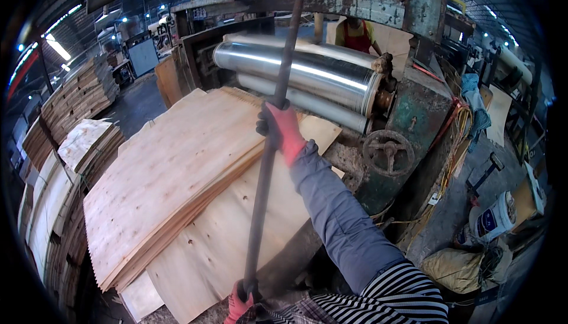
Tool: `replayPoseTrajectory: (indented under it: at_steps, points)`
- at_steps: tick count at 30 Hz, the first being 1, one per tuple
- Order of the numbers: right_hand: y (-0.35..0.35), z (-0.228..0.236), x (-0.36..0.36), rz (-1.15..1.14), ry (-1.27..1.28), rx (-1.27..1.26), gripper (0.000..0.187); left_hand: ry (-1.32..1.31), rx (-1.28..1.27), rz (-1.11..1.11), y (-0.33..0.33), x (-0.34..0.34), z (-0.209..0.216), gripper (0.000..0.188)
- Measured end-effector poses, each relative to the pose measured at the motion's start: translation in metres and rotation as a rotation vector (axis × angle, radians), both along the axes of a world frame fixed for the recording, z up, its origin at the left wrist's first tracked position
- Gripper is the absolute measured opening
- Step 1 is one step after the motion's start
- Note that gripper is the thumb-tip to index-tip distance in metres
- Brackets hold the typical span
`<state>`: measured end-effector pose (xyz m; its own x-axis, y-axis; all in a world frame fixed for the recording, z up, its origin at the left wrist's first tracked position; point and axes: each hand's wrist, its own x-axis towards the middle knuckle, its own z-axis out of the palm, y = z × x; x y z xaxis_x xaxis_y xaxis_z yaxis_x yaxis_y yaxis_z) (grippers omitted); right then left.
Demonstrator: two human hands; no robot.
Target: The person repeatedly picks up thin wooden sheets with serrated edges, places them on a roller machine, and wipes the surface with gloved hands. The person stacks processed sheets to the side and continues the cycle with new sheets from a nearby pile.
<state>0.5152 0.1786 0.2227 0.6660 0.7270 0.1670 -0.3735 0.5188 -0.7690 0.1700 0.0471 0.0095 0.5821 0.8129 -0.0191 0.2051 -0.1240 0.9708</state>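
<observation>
Both my hands are closed around a long dark metal bar [262, 206], which slants from the lower middle up past the rollers. My right hand [284, 128], in a pink glove with dark fingers, grips it midway. Lower down, my left hand [239, 304], in a matching glove and partly cut off, holds it near its bottom end. Beneath and left of the bar lies a stack of wood veneer sheets [177, 164]. One loose veneer sheet [219, 247] sticks out toward me. Behind the right hand sits a large shiny roller [296, 73] of a machine, partly crossed by the bar.
A rusty handwheel [388, 153] sits on the green machine frame [417, 105]. More veneer piles [59, 194] stand at the left. At the right are hanging cables [449, 164], a white bucket [496, 217] and a tan sack [454, 268]. Behind the rollers is a person in red [357, 37].
</observation>
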Motion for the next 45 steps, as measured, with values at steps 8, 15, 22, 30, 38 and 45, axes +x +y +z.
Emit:
replayPoseTrajectory:
  at_steps: [8,15,22,30,38,45]
  points:
    - [-0.002,0.002,-0.002,-0.024,-0.021,-0.061,0.018,-0.053,0.038,-0.01,0.003,-0.003,-0.02,0.023]
    - [-0.003,0.0,-0.001,-0.015,-0.013,-0.037,0.019,-0.054,-0.088,-0.069,0.008,-0.01,-0.035,0.033]
    - [-0.001,0.0,-0.002,-0.014,-0.006,-0.042,0.017,-0.058,-0.017,-0.081,0.005,-0.006,-0.015,0.03]
    - [0.004,-0.004,0.002,-0.017,0.038,-0.02,0.017,-0.083,-0.006,-0.072,0.001,-0.001,0.007,0.029]
    - [0.0,0.002,-0.001,0.007,0.042,-0.019,0.016,-0.02,0.114,-0.017,0.004,-0.008,-0.019,0.03]
    - [0.002,0.0,-0.002,-0.005,0.023,-0.059,0.013,-0.058,0.065,-0.025,0.004,-0.006,-0.014,0.028]
